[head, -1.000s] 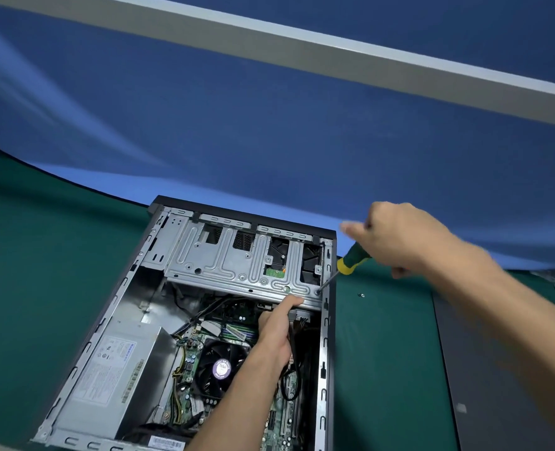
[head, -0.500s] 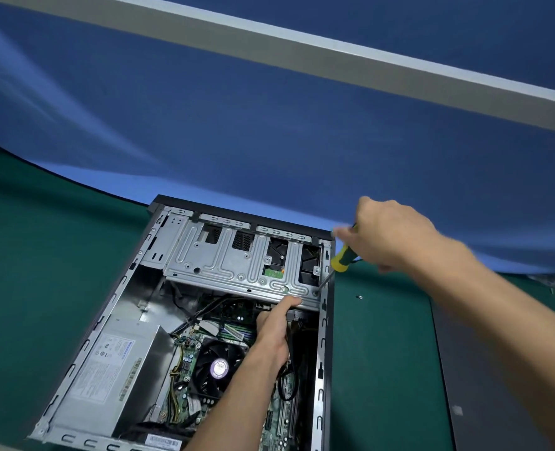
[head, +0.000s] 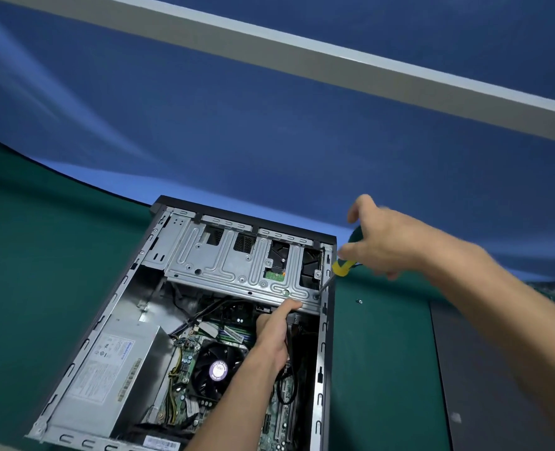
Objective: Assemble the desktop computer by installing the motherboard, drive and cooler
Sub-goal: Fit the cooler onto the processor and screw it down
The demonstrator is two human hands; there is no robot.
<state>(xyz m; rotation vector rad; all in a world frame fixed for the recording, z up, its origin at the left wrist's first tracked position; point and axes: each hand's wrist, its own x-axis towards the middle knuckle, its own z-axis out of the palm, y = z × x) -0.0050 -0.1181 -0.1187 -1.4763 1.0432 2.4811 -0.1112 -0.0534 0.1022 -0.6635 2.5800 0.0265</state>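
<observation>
Driving a screw at the near right corner of the drive cage [head: 237,271]: your right hand [head: 386,245] is wrapped round the screwdriver [head: 343,266] handle, shaft angled down-left, tip on the screw [head: 316,296] at the cage's front edge, just beside the case's right wall. Your left hand [head: 274,333] reaches inside the computer case [head: 326,369], thumb lying along the cage's front lip; the fingers go under it, so I can't tell how tightly they grip. The cage sits across the far end of the case, which lies open-side-up on the green mat [head: 380,369]. Judgement on handling: stamped sheet metal, stiff but springy at an unsupported corner, so keep bracing from below where you are. Edges are likely sharp; use the folded lip, not a cut edge. The green board of the drive [head: 274,276] showing through the cage cutout is fragile, so keep the tip off it if the driver slips. That angled shaft risks cam-out; more upright would bite better. The cooler fan [head: 217,369] and motherboard [head: 277,418] sit right under your forearm, with loose cables nearby, so don't lean there. One spare screw [head: 359,301] lies on the mat to the right, small and easy to knock away.
</observation>
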